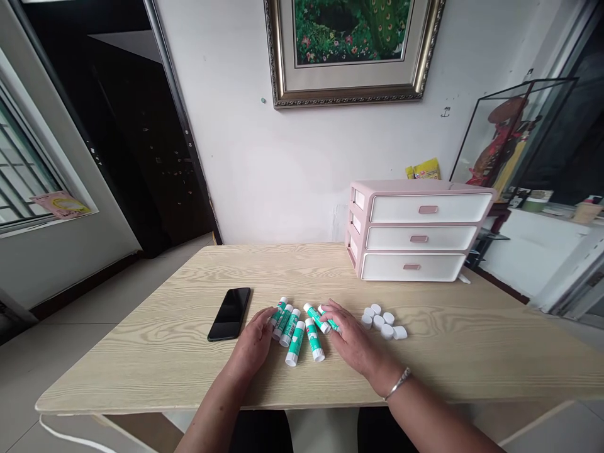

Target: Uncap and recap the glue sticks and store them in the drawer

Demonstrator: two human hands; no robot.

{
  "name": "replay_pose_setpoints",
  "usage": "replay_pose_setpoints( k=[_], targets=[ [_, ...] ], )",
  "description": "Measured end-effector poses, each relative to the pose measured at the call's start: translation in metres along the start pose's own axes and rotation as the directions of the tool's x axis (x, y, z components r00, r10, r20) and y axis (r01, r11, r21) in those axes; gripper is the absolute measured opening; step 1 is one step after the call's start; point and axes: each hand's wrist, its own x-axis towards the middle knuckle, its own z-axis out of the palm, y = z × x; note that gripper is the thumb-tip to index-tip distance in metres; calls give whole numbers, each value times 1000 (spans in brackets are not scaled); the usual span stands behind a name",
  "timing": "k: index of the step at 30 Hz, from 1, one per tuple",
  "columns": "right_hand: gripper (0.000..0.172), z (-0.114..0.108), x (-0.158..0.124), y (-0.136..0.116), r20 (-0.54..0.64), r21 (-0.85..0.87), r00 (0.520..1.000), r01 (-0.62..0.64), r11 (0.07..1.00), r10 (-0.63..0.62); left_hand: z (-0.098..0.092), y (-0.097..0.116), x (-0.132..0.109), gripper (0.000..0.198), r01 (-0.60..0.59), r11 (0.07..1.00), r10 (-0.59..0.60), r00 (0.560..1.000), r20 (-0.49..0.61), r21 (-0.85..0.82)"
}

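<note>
Presently, 7 green-white tubes [295,343] lie between the separated left hand [256,341] and right hand [352,341], far ends leaning inward; each covers an outer tube, gripping or not, I cannot tell.

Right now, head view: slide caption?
Left hand and right hand at green-and-white tubes on a table, small white pieces nearby.

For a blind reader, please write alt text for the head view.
A person's left hand and right hand flank green-and-white tubes lying on a table. A black phone lies left, small white cylinders right; a pink-and-white drawer unit stands behind.
</note>
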Motion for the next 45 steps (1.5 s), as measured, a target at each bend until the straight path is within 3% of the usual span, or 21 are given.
replay_pose_setpoints(
  k=[6, 9, 12, 14, 16, 19, 21, 23, 26, 34, 41, 45],
  targets=[
    [25, -7, -14, -35, -149, 161, 981, -95, 982, 120, -16, 29, -24, 41, 14, 997, -19, 998, -64, -76],
    [16, -10, -20, -62, -149, 332, 959, -181, 926, 240, -24, 51, -41, 42, 60, 979, -77, 993, -85, -193],
    [16, -16, -21, -88, -35, 566, 929, -285, 774, 368, -26, 72, -54, 42, 160, 899, -168, 986, 16, -407],
    [22, -20, -19, -99, 103, 737, 914, -334, 587, 391, -24, 84, -59, 37, 203, 775, -171, 979, 111, -599],
    [31, -23, -18, -105, 286, 857, 901, -393, 334, 327, -20, 94, -60, 37, 256, 564, -106, 965, 238, -785],
    [51, -24, -17, -105, 515, 857, 856, -514, -35, 41, -12, 105, -58, 55, 414, 182, 109, 893, 436, -892],
    [62, -23, -16, -106, 548, 790, 809, -584, -185, -214, -6, 111, -56, 67, 515, 7, 287, 820, 495, -857],
    [69, -21, -14, -108, 498, 739, 765, -620, -261, -407, -3, 119, -53, 74, 566, -72, 449, 754, 480, -821],
    [74, -21, -7, -117, 405, 718, 732, -626, -305, -548, -6, 136, -48, 79, 572, -80, 597, 683, 421, -816],
    [83, -44, 30, -148, 332, 696, 602, -676, -242, -726, -43, 183, -29, 82, 493, 56, 739, 564, 368, -868],
    [82, -59, 52, -162, 242, 698, 526, -678, -231, -816, -61, 194, -21, 82, 444, 148, 768, 512, 385, -884],
    [82, -68, 52, -170, 217, 714, 511, -664, -222, -831, -68, 197, -22, 83, 416, 201, 764, 500, 408, -887]
  ],
)
